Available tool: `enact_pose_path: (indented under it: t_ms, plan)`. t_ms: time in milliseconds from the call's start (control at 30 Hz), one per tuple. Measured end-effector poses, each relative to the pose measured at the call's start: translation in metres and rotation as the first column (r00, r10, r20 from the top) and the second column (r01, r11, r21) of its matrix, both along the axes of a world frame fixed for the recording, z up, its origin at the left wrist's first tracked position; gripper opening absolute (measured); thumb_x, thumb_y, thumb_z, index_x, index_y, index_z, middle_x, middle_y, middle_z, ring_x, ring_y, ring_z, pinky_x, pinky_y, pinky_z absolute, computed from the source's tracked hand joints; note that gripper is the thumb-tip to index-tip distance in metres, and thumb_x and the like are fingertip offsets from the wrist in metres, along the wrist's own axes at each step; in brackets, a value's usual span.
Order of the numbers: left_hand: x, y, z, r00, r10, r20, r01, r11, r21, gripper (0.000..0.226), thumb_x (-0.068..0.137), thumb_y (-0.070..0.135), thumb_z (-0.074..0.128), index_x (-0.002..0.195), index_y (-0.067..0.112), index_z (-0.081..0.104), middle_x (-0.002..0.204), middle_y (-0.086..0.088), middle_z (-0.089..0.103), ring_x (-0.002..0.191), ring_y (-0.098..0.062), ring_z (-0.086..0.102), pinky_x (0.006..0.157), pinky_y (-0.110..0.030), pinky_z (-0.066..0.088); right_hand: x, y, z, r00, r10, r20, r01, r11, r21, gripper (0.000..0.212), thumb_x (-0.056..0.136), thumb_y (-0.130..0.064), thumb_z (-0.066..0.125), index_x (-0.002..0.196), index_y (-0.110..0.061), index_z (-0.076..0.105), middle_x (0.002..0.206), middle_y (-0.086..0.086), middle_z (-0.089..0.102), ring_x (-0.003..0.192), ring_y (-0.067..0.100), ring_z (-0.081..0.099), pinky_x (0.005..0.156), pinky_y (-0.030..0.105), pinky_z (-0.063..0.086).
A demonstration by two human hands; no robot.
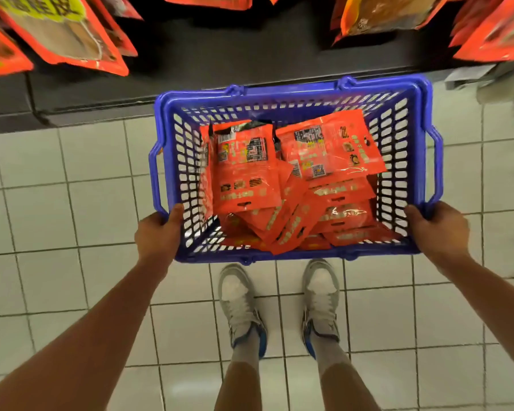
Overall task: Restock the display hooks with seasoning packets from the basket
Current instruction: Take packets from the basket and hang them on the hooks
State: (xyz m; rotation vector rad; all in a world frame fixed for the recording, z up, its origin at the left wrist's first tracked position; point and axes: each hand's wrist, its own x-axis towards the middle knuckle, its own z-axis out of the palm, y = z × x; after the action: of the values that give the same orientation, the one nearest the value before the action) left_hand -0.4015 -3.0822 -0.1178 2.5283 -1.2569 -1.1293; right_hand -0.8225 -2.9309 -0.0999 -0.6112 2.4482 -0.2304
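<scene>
As seen from above: red seasoning packets [291,185] heaped loosely inside a blue plastic shopping basket [279,94], overlapping at varied angles, hang-holes visible near the edges of several, printed labels and codes facing up on the top two. Basket with slotted walls, both carrying handles folded down against its outer sides, held level above a white tiled floor [57,203]. Left hand [158,232] gripping the near left corner of the rim, thumb hooked over the edge onto the inner wall, remaining fingers hidden beneath. Right hand [436,229] gripping the near right corner likewise, fingers curled round the rim. Both forearms bare, extended forward. Below the basket, a pair of white sneakers [279,304] with blue heels, set side by side on the tiles. Beyond the basket's far edge, a dark shelf base [190,69]. Above it, larger red-and-orange hanging packets [60,34] along the upper frame, blurred; hooks themselves not discernible.
</scene>
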Motion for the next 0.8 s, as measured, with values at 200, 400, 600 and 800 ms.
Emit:
enact_pose_path:
  t_ms: [200,400,600,800]
  plan:
    - [0.003,0.008,0.043,0.959,-0.246,0.142,0.258,0.963,-0.079,0.040,0.088,0.020,0.068,0.126,0.008,0.061,0.117,-0.013,0.064,0.100,-0.030,0.064,0.078,-0.032,0.047,0.021,-0.016,0.029,0.978,-0.058,-0.202,0.063,0.998,0.016,0.060,0.086,-0.024,0.067,0.138,-0.003,0.045,0.131,0.023,0.054,0.119,0.042,0.054,0.094,0.054,0.050]
    - [-0.027,0.013,0.034,0.794,-0.607,0.014,0.608,0.794,0.000,0.040,0.087,0.028,0.072,0.124,0.015,0.065,0.116,-0.011,0.066,0.107,-0.030,0.063,0.087,-0.038,0.052,0.079,-0.058,0.019,0.914,0.406,0.003,-0.405,0.911,-0.079,0.027,0.091,-0.013,0.059,0.115,-0.005,0.067,0.115,0.020,0.066,0.105,0.040,0.060,0.083,0.039,0.046]
    - [-0.053,-0.003,0.024,0.786,-0.599,0.153,0.606,0.795,-0.002,0.038,0.102,0.036,0.048,0.122,0.008,0.064,0.123,-0.015,0.058,0.106,-0.037,0.063,0.083,-0.045,0.053,0.129,-0.081,0.014,0.762,0.639,-0.102,-0.642,0.766,0.001,0.043,0.084,-0.018,0.061,0.127,-0.010,0.063,0.125,0.018,0.060,0.118,0.041,0.054,0.096,0.050,0.047]
    - [-0.066,-0.011,0.071,0.816,-0.550,-0.177,0.499,0.826,-0.264,0.021,0.098,0.031,0.057,0.094,0.013,0.067,0.086,0.010,0.068,0.081,-0.006,0.063,0.063,-0.004,0.045,0.159,-0.093,0.021,0.712,0.685,0.155,-0.663,0.728,-0.173,0.068,0.086,-0.017,0.067,0.149,-0.011,0.043,0.150,0.014,0.044,0.136,0.034,0.044,0.104,0.047,0.048]
